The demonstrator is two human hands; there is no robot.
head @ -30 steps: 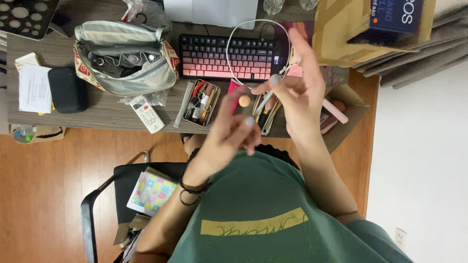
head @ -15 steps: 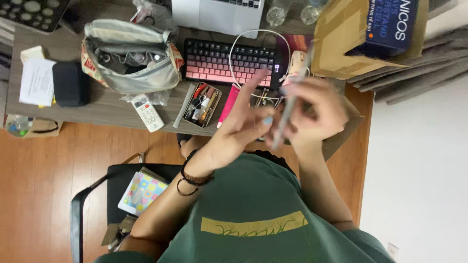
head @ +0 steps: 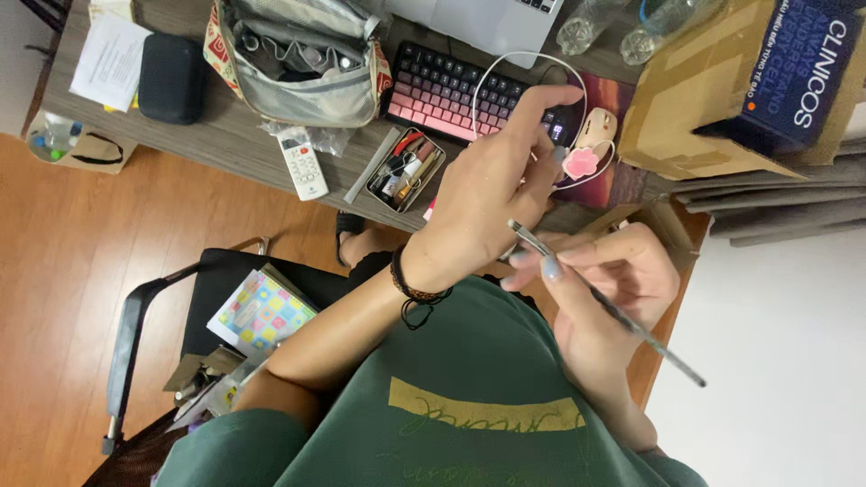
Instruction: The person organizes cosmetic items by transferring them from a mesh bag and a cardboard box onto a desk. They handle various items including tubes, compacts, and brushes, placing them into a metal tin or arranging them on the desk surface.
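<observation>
Wooden desk (head: 225, 135) over orange plank flooring fills the head view, crowded with clutter. Close to the person's chest, the right hand (head: 613, 280) pinches a thin grey brush (head: 604, 302) between thumb and fingertips, its long handle slanting down to the right. The left hand (head: 492, 194) hovers just beside the brush tip, fingers loosely spread, holding nothing visible. Beyond lie an open tin of small tools (head: 403, 171), a pink-and-black keyboard (head: 451, 86) and a white remote (head: 300, 167).
</observation>
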